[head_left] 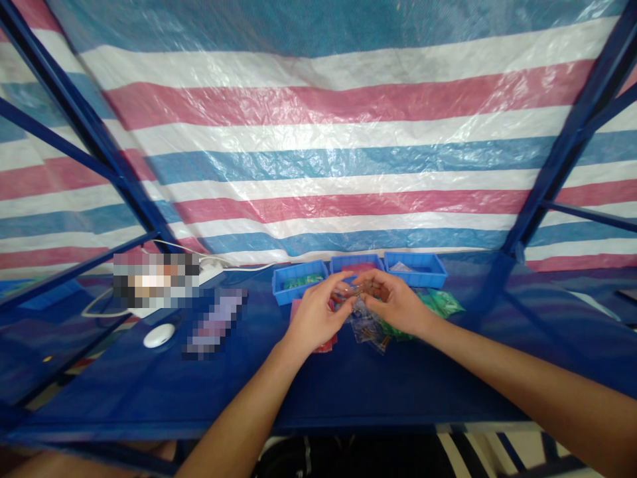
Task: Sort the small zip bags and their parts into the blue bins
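Above the middle of the blue table, my left hand (pixel 318 315) and my right hand (pixel 395 302) meet fingertip to fingertip. Both pinch a small clear plastic bag (pixel 352 292); what is inside it is too small to make out. Just beneath lies another clear bag (pixel 371 332) with thin brass-coloured pieces in it. Green bags (pixel 440 302) rest under and beyond my right hand. Red bags (pixel 326 345) show partly below my left hand, which hides the rest of them.
Three blue bins stand behind my hands: a left bin (pixel 279 292) with green bags, a middle bin (pixel 338 260) with something red, and a right bin (pixel 432 272) holding a pale bag. A white round object (pixel 159 335) and a white power strip (pixel 212 272) with cables lie left.
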`<state>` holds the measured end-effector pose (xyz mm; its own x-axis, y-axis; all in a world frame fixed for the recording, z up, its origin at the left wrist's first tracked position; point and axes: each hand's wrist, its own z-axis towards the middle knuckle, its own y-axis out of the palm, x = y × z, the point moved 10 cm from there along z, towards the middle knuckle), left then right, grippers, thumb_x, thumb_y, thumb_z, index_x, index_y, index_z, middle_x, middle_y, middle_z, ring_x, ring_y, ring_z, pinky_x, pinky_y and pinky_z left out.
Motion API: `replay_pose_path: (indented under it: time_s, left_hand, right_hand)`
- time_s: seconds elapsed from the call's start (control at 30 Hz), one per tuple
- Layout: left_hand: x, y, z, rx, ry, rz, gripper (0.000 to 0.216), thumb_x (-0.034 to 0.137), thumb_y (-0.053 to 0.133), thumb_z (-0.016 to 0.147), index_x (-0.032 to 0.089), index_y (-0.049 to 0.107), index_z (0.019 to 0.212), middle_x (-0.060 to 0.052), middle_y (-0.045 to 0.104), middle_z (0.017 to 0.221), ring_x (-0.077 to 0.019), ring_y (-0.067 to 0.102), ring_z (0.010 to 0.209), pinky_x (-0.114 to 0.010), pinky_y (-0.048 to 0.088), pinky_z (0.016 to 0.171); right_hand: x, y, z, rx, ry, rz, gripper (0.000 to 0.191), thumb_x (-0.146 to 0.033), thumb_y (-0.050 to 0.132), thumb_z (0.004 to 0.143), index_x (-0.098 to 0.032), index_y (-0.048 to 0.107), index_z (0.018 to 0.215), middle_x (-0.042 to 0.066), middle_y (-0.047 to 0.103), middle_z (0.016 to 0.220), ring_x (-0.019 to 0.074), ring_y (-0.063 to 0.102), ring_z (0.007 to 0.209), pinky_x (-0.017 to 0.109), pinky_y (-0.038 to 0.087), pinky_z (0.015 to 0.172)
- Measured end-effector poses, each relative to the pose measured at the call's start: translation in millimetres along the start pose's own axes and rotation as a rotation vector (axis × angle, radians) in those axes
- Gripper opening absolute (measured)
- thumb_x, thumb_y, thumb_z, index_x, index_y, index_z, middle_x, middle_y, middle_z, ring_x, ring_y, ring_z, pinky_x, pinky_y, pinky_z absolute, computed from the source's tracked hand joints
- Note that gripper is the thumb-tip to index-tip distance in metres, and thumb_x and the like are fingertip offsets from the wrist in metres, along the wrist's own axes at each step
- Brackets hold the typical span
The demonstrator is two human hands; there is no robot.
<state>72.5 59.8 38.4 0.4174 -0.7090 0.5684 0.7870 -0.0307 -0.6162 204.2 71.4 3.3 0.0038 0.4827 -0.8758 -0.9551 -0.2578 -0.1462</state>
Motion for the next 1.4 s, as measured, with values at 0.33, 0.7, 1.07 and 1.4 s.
replay_pose_path:
  time_s: [0.33,0.7,1.07,1.4]
  left_hand:
    - [-0.9,5.6,0.8,-0.050,-0.045,-0.112,0.046,0.018,0.067,0.091,0.023,0.060,0.137,-0.004,0.077,0.104,-0.0176,0.075,0.091,-0.030,0.060,0.085]
    - [1.1,9.1,-2.1,-0.083,-0.041,-0.069,0.061,0.008,0.065,0.081,0.024,0.054,0.139,0.000,0.076,0.102,-0.0157,0.073,0.087,-0.028,0.058,0.084]
    - [0.3,0.8,-0.5,-0.018,-0.023,-0.087,0.040,0.016,0.064,0.089,0.023,0.060,0.129,-0.002,0.072,0.097,-0.0175,0.072,0.088,-0.030,0.058,0.085]
    - [0.9,0.3,-0.8,0.013,-0.011,-0.037,0.053,0.020,0.064,0.093,0.025,0.051,0.144,-0.008,0.068,0.118,-0.0214,0.069,0.105,-0.034,0.060,0.087]
  right_hand:
    - [-8.4,2.4,-3.4,-0.027,-0.064,-0.205,0.028,-0.018,0.062,0.090,-0.025,0.063,0.117,0.005,0.073,0.108,0.0239,0.072,0.097,0.038,0.059,0.088]
    - [-7.0,2.9,-3.4,-0.019,-0.049,-0.158,0.024,-0.035,0.069,0.094,-0.026,0.063,0.115,0.004,0.072,0.101,0.0219,0.071,0.085,0.037,0.060,0.079]
    - [-0.7,3.6,-1.8,-0.021,-0.022,-0.027,0.029,-0.029,0.073,0.089,-0.024,0.062,0.116,0.005,0.070,0.108,0.0208,0.071,0.100,0.037,0.059,0.095]
    - [3.0,-0.4,0.6,0.025,0.016,0.020,0.026,-0.031,0.073,0.087,-0.025,0.058,0.108,0.001,0.066,0.096,0.0185,0.069,0.089,0.034,0.059,0.087]
